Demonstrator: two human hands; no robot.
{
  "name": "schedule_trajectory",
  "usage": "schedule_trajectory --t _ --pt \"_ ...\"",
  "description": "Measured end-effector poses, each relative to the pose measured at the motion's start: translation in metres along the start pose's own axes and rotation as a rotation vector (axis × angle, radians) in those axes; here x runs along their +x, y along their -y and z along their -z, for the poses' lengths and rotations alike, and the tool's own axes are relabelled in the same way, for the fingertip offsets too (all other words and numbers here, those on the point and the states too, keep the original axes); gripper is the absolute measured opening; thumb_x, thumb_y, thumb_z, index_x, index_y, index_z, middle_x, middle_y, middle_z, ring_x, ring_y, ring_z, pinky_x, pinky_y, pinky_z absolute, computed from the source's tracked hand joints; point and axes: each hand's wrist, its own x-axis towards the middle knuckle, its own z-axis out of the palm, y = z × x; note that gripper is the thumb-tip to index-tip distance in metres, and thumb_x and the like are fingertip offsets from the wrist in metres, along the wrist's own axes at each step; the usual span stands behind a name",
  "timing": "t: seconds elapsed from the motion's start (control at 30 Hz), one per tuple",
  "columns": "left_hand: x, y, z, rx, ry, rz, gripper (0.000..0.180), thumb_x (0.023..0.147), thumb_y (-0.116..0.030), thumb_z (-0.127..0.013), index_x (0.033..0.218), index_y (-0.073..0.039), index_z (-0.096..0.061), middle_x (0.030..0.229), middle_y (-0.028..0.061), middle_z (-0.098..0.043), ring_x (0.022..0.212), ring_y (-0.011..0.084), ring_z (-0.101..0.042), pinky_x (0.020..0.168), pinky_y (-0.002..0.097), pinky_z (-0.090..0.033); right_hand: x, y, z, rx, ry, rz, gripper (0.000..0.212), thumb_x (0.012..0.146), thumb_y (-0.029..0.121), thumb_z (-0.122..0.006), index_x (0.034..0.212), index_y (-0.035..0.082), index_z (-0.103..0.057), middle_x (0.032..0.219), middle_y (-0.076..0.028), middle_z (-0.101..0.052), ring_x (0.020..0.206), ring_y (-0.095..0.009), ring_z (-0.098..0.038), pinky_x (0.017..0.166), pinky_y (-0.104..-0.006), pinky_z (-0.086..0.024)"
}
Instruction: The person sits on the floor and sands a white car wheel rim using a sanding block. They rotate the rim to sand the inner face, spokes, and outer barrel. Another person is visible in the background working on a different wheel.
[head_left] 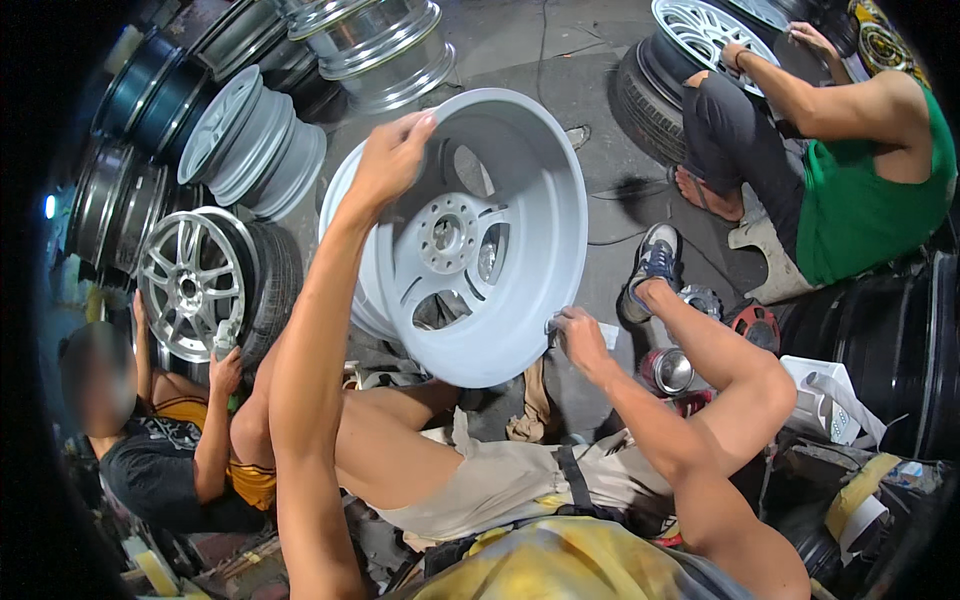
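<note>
A light grey wheel rim (545, 230) stands tilted between my legs, its hollow barrel side facing me and its spokes and hub showing deep inside. My left hand (397, 150) grips the upper left edge of this rim, fingers closed over the lip. At the lower right edge, my right hand (582, 340) pinches a small grey piece, perhaps sandpaper, against the lip. Most of that piece is hidden by the fingers. Beside the right hand a bit of white sheet (609, 335) shows; whether it is held I cannot make out.
Stacked rims (290, 150) fill the far left. One co-worker at left handles a spoked wheel (190, 285); another, in a green top, works over a wheel on a tyre (645, 105). An open can (668, 371) and a white box (825, 395) stand at right. A cable crosses the floor.
</note>
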Motion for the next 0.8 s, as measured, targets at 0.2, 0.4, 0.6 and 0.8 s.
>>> schedule_trajectory --t 0.2,0.4,0.6,0.8 --pt "0.043 -0.019 -0.05 0.119 -0.07 0.004 0.038 0.093 -0.03 -0.06 0.121 -0.007 -0.071 0.116 0.0221 -0.07 0.112 0.0415 -0.065 0.099 0.0449 -0.051 0.012 0.052 0.088 0.141 0.355 -0.139 0.022 0.085 -0.001 -0.059 0.105 0.003 -0.07 0.083 -0.018 -0.065 0.068 -0.035 -0.059 0.07 -0.0412 -0.05" --pt "0.097 -0.023 -0.142 0.139 -0.091 0.072 0.041 0.088 -0.025 -0.061 0.126 -0.01 -0.068 0.122 0.0208 -0.068 0.117 0.0391 -0.064 0.103 0.0493 -0.048 -0.013 0.098 0.147 0.274 0.266 -0.094 0.048 0.084 -0.005 -0.058 0.131 0.006 -0.054 0.091 -0.018 -0.065 0.082 -0.035 -0.064 0.077 -0.0415 -0.051" --pt "0.07 -0.065 -0.149 0.217 0.333 -0.109 0.061 0.083 -0.037 -0.071 0.131 0.0 -0.063 0.122 0.0286 -0.066 0.114 0.0413 -0.065 0.102 0.0437 -0.049 -0.039 0.076 0.142 0.155 0.197 -0.215 0.037 0.086 0.005 -0.062 0.121 -0.001 -0.054 0.099 -0.03 -0.063 0.095 -0.05 -0.06 0.083 -0.052 -0.049" --pt "-0.018 -0.092 -0.1 0.155 0.491 -0.414 0.027 0.089 -0.026 -0.067 0.103 -0.004 -0.076 0.096 0.0187 -0.075 0.086 0.0343 -0.073 0.079 0.0427 -0.057 -0.042 0.062 0.133 0.276 0.171 -0.264 0.032 0.086 0.009 -0.06 0.114 -0.003 -0.054 0.086 -0.03 -0.061 0.087 -0.049 -0.062 0.077 -0.0509 -0.048"
